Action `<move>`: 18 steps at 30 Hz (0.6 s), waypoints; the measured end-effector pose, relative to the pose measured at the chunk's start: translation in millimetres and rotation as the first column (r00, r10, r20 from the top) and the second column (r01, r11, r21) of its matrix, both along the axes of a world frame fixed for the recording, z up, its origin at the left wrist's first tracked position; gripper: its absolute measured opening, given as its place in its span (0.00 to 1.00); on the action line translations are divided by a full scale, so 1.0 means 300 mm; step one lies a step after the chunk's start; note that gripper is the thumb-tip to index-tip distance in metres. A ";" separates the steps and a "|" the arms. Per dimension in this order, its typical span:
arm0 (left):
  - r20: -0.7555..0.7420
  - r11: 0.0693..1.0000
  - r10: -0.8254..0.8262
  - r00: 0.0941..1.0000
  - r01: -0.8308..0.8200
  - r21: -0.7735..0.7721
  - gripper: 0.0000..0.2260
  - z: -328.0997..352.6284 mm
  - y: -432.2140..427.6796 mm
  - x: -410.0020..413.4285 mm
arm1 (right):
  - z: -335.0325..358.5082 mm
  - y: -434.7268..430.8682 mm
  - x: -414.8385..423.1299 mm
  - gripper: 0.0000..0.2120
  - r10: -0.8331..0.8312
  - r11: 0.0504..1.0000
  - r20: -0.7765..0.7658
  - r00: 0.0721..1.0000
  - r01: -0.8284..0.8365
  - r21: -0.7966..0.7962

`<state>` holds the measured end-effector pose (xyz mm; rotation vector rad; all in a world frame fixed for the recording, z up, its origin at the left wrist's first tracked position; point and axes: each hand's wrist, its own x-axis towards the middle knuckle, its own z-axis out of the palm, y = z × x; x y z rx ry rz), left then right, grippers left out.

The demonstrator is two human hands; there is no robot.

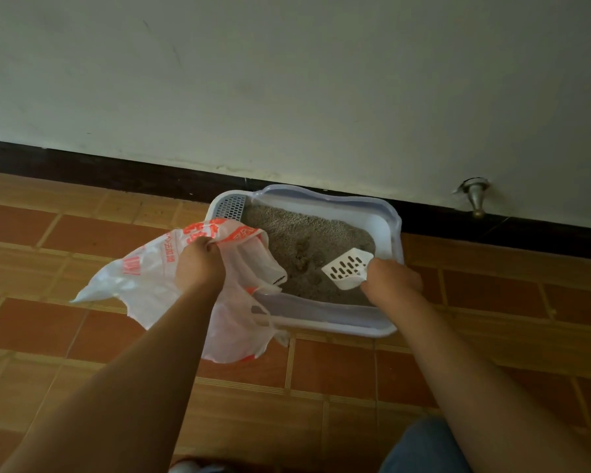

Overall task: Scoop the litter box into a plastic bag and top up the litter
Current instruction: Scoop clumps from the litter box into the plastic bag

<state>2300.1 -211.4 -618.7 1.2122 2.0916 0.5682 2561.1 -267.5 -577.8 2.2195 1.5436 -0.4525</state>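
Your left hand (200, 262) grips the bunched plastic bag (144, 281), which hangs over the litter box (386, 227) rim at 9 o'clock. Your right hand (391, 279) grips the white slotted scoop (347, 268) at 4 o'clock of the litter (304, 233). The box sits on the tiled floor (321, 387), with the wall (287, 80) at 12 o'clock.

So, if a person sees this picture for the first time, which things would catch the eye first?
Most likely the pale litter box, which sits on the tiled floor against the wall and is filled with grey litter. Next come the white plastic bag with orange print, held up over the box's left edge, and the white slotted scoop, held low over the litter at the box's right side.
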 end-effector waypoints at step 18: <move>0.025 0.997 0.027 0.999 -0.029 0.067 0.14 -0.038 -0.026 -0.073 | -0.128 0.049 -0.022 0.15 0.034 0.999 -0.155 0.987 -0.030 0.032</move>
